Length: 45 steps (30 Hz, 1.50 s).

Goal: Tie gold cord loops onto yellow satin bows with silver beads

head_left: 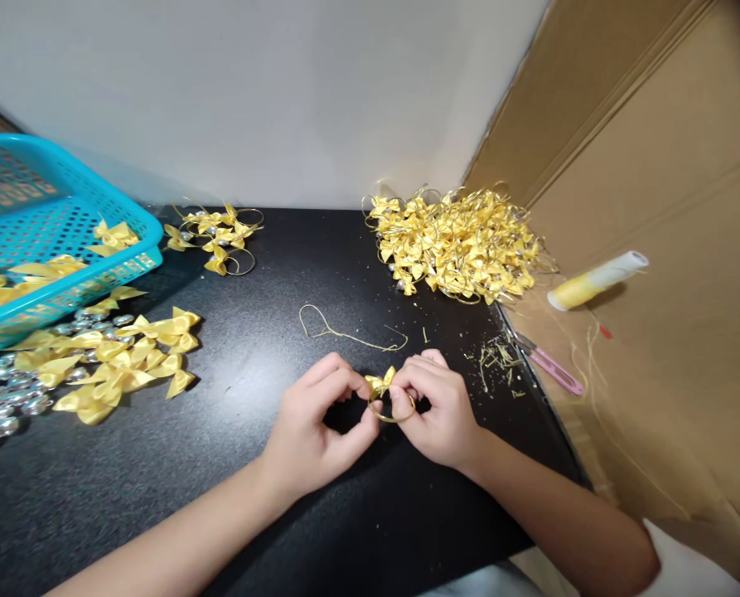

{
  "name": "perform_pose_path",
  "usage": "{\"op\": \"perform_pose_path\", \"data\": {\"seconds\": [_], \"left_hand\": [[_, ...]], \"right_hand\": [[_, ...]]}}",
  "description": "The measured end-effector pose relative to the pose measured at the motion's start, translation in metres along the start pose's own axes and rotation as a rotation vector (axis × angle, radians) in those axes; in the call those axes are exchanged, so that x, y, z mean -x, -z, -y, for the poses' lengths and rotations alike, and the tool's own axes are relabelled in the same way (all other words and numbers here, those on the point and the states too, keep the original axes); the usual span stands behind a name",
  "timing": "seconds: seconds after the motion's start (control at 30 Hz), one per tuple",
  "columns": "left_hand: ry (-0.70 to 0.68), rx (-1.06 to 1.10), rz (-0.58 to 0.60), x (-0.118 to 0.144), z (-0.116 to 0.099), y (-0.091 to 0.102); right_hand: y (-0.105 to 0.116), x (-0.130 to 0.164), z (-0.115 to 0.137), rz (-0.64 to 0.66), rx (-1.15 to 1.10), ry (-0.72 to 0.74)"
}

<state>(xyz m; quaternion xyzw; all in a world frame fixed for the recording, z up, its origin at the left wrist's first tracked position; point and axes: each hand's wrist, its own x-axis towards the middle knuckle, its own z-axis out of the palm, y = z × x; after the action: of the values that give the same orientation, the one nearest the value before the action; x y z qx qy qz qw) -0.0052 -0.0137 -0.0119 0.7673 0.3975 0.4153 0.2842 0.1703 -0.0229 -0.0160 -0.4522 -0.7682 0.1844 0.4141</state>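
Note:
Between my hands is a small yellow ribbon bow [379,383] with a loop of gold cord [394,419] hanging below it toward me. My left hand [323,419] pinches the bow and cord from the left, thumb and forefinger nearly together. From the right, my right hand [435,406] pinches the same piece, its thumb on the cord near the bow. The fingers hide where bow and cord meet. Just beyond the hands, a thin gold thread [345,336] lies looped on the black table [263,464].
At left stand a turquoise basket [149,240] of ribbon bows, loose bows [121,369] and silver beads [0,398]. A small bow group [217,232] and a big heap [457,240] lie at the back. Rightward are thread scraps [497,361], pink-handled scissors [556,369] and a thread spool [597,280].

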Motion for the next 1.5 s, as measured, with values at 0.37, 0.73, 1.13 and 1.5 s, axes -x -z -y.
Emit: {"op": "perform_pose_path", "data": {"seconds": [0.37, 0.73, 1.13, 1.5], "left_hand": [[0.046, 0.027, 0.129, -0.0015, 0.0050, 0.0001], [0.068, 0.084, 0.083, -0.0014, 0.0016, 0.0018], [0.087, 0.051, 0.178, -0.0026, 0.0017, 0.0022], [0.187, 0.199, 0.208, -0.0034, 0.0028, 0.0013]], "right_hand": [[-0.0013, 0.0013, -0.0012, 0.054, 0.003, 0.036], [0.0012, -0.0004, 0.0015, 0.021, -0.060, -0.004], [-0.0007, 0.0009, 0.0002, 0.071, -0.055, 0.008], [0.0008, -0.0005, 0.0027, 0.067, -0.208, -0.108]]}}
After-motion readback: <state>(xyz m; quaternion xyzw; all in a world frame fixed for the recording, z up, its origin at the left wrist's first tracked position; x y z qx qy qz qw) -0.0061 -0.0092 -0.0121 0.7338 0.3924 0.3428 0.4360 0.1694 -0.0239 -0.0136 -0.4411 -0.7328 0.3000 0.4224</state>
